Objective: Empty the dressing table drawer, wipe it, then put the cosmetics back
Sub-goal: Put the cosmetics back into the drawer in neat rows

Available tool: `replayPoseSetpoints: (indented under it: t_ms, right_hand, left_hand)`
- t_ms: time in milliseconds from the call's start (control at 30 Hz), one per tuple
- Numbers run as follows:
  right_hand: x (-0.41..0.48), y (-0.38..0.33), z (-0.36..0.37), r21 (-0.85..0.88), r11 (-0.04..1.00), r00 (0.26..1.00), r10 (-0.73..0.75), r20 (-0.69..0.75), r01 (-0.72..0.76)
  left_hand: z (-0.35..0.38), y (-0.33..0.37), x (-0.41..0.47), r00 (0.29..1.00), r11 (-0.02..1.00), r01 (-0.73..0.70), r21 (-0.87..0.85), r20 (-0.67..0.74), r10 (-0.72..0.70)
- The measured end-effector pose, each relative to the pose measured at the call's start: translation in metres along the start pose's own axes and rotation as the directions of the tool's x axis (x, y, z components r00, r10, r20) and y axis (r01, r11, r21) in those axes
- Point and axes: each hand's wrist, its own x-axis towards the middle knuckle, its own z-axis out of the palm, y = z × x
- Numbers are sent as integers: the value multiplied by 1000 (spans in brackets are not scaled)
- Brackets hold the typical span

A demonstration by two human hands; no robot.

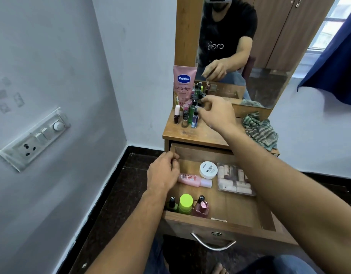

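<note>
One pink bottle [194, 180] lies crosswise in the drawer [202, 222], end under the curled left hand [163, 171]; right hand [217, 112] curls among tabletop bottles [189, 114], grips unclear.

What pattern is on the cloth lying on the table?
Greenish and grey stripes; the cloth shows best in the head view.

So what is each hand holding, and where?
Right hand seems to pinch a dark-capped bottle near its top, among the tabletop bottles. Left hand curls at the drawer's left wall; any grip cannot be told.
</note>
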Motion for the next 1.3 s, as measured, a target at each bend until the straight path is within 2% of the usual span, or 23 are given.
replayPoseSetpoints:
  t_ms: [200,433,600,667,733,800,900,1000,1300]
  right_hand:
    - [19,-7,22,-150,989,1000,-1,14,3]
    - [9,-9,22,-110,994,1000,-19,-15,18]
    - [-28,-19,-6,-88,989,993,-118,-30,115]
    - [-56,-22,-12,-52,988,989,-142,47,144]
    - [-84,-19,-5,-36,987,971,-148,188,158]
    - [-105,-13,11,-41,992,938,-95,334,115]
    - [-125,-6,37,-68,992,891,-63,450,105]
    - [-138,-5,56,-68,990,863,-77,500,127]
    - [-137,-6,79,-89,977,843,-121,524,196]
  left_hand:
    - [1,-2,0,1000,1000,1,-19,1,-1]
    - [0,-2,1,999,987,41,-153,11,-40]
    - [0,-6,4,992,946,122,-299,2,-127]
    - [0,-6,5,988,928,148,-341,-1,-157]
    - [-1,-6,5,984,907,164,-388,-4,-180]
    - [-3,-5,5,979,897,188,-399,4,-203]
    - [-4,-3,3,980,903,188,-387,13,-199]
    - [-5,-3,2,982,909,179,-375,13,-188]
    - [-5,-3,1,986,923,161,-350,7,-169]
